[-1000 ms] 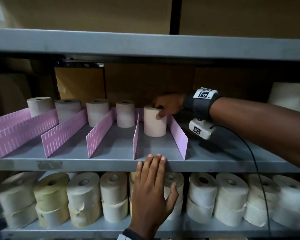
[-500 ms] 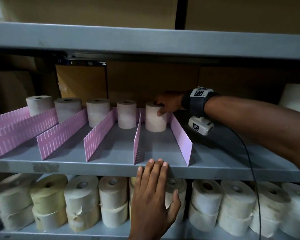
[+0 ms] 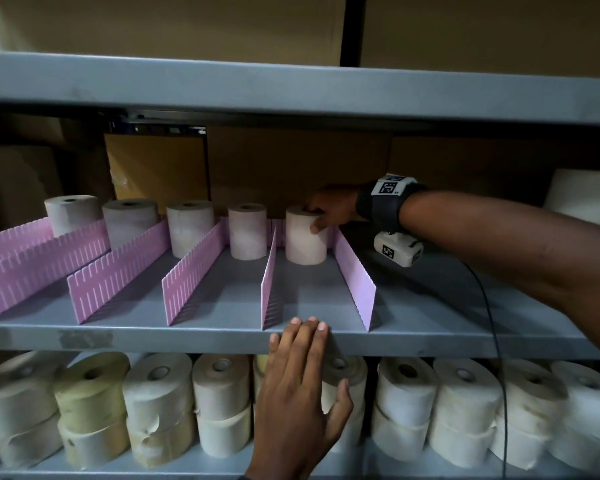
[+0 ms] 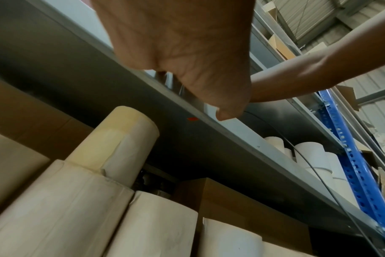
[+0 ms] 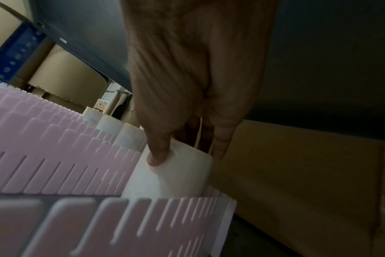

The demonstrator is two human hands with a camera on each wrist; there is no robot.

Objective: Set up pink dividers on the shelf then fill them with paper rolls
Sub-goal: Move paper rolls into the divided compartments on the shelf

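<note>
Several pink slotted dividers (image 3: 193,277) stand in a row on the grey middle shelf (image 3: 430,323), forming lanes. One paper roll stands upright at the back of each lane. My right hand (image 3: 321,216) grips the rightmost roll (image 3: 305,239) at the back of its lane, thumb on its side and fingers over its top (image 5: 174,172). That roll sits between two dividers (image 3: 355,282). My left hand (image 3: 300,386) lies flat against the shelf's front edge, fingers straight, holding nothing; the left wrist view shows its palm (image 4: 182,52) against the edge.
The lower shelf holds several stacked cream and white paper rolls (image 3: 465,410). Brown cardboard boxes (image 3: 291,168) line the back of the middle shelf. A white object (image 3: 582,199) sits at the far right. A black cable (image 3: 492,323) hangs from my right wrist.
My right hand has pushed the roll farther back along its lane to the rear of the shelf. The left hand stays on the shelf edge.
</note>
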